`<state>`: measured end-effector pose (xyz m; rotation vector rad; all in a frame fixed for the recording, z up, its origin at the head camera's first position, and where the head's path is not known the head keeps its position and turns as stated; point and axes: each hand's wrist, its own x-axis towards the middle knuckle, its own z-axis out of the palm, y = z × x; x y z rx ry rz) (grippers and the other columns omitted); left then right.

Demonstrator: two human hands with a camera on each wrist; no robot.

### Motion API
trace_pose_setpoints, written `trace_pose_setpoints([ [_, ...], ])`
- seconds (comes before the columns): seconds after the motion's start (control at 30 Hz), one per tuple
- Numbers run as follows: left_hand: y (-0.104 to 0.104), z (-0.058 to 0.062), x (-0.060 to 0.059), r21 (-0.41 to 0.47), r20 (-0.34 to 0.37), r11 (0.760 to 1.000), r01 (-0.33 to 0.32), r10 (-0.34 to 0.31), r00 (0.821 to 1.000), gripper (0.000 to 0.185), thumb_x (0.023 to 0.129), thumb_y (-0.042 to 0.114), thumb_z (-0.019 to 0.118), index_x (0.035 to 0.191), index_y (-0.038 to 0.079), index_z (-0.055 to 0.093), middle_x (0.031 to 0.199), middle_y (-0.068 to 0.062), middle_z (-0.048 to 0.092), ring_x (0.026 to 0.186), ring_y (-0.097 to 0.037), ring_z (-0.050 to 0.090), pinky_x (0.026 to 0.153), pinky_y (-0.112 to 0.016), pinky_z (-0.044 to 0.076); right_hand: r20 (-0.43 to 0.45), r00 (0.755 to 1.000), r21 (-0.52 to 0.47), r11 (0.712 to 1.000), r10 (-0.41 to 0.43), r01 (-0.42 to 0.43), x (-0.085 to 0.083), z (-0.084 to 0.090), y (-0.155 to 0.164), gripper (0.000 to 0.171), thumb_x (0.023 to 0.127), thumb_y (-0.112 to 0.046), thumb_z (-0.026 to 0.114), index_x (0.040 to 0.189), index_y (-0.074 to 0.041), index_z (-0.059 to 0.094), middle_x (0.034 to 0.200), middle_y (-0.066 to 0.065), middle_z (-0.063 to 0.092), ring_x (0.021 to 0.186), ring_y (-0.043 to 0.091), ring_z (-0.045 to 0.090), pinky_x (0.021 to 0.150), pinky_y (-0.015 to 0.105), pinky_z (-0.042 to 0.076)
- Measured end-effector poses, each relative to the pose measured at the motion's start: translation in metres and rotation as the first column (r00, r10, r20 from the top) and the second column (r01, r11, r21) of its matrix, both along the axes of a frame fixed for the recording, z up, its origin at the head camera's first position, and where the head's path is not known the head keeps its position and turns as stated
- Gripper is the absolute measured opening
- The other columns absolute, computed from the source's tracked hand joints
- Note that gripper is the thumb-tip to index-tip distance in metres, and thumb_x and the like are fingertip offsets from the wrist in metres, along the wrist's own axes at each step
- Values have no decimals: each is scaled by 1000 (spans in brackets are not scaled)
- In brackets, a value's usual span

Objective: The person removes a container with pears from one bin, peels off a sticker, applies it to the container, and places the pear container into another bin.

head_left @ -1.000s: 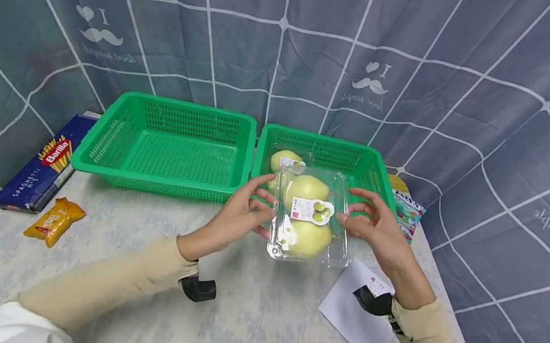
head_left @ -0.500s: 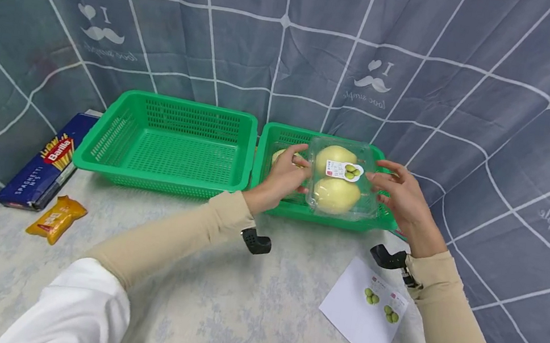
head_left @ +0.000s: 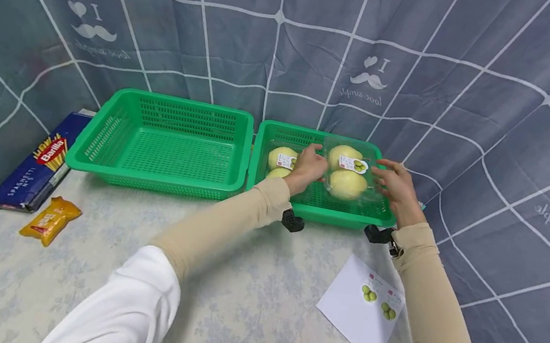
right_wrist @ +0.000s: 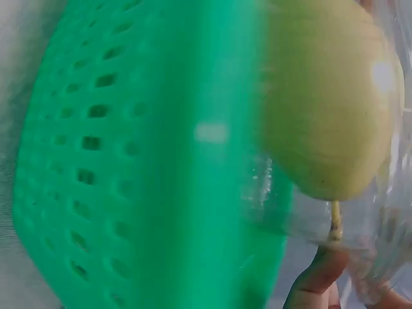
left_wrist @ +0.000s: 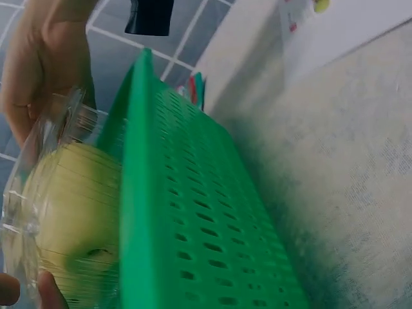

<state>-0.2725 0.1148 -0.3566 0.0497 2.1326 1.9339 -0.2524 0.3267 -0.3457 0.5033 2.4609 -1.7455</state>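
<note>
Between my two hands is a clear plastic clamshell of pears point(head_left: 347, 184), two yellow fruits under a white label. My left hand point(head_left: 308, 168) pinches its left edge and my right hand point(head_left: 398, 190) holds the opposite edge. In the left wrist view, thumb and finger show at the rim of the clamshell point(left_wrist: 67, 199). The right wrist view shows a pear with its stem point(right_wrist: 331, 109) through the plastic, just inside the basket's rim. The pack is over the right green basket point(head_left: 323, 216). A second pear pack point(head_left: 280, 158), partly behind my left hand, lies at that basket's left end.
Left of it stands another green basket point(head_left: 181, 157) with only its bare bottom showing. A blue spaghetti box point(head_left: 40, 168) and an orange snack packet point(head_left: 51, 220) lie at the far left. A white sheet with pear stickers point(head_left: 358, 313) lies at the front right. A grey curtain hangs behind.
Both hands have carried the pear clamshell from in front of the right basket, away and to the right, then down into it. The sticker sheet has come into fuller view.
</note>
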Motion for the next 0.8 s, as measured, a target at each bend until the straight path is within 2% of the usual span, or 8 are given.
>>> trace_pose_setpoints([
  [0.07,2,-6,-1,-41,4,999,-7,7,1000,57,100,1,42,155,9,36,116,-14,59,66,-11,50,89,-49,60,4,1000,49,999,-6,6,-3,-7,-4,54,105,-27,51,155,-13,37,140,6,47,94,7,51,84,23,48],
  [0.17,4,-14,-2,-125,-1,992,-4,4,1000,57,98,1,45,154,7,38,95,-9,59,61,-12,48,75,-40,58,-6,1000,117,993,-13,13,-5,-16,-11,50,106,-24,48,153,-10,40,148,16,40,93,10,50,85,27,51],
  [0.23,4,-16,0,-186,-14,983,7,-9,1000,57,97,3,49,153,5,39,105,-11,64,74,-17,57,77,-36,55,-20,1000,170,985,-13,16,-6,-19,-17,48,106,-22,48,152,-8,42,142,19,44,96,16,51,88,32,51],
  [0.37,1,-18,2,-241,-11,967,78,-83,996,56,97,7,53,151,-1,39,132,-18,58,92,-22,51,77,-31,44,-18,1000,291,957,9,-3,-10,-24,-27,46,107,-19,44,150,-5,43,141,23,48,115,33,52,92,42,48],
  [0.43,1,-18,2,-254,3,960,118,-121,993,50,95,4,51,144,-5,43,125,-19,57,86,-21,45,71,-30,39,7,1000,348,937,30,-30,-13,-29,-29,45,107,-18,41,150,-4,42,149,26,44,120,37,50,87,42,45],
  [0.53,3,-17,3,-266,35,950,163,-159,987,44,93,3,51,136,-7,45,111,-17,51,85,-23,43,68,-30,37,59,995,381,919,86,-102,-14,-36,-32,48,106,-16,35,151,-1,37,148,27,44,101,31,50,79,38,42],
  [0.7,11,-19,4,-264,65,948,180,-169,984,52,95,9,50,143,-7,39,133,-22,52,102,-27,48,78,-32,41,117,982,383,906,148,-182,-14,-41,-30,53,101,-13,33,153,3,30,150,30,39,93,27,41,76,36,37],
  [0.8,19,-21,6,-281,55,944,170,-161,985,53,96,10,49,145,-6,39,136,-23,54,94,-25,49,76,-30,41,125,978,386,900,167,-203,-14,-42,-27,55,101,-12,33,154,3,27,154,31,35,109,33,43,83,39,38],
])
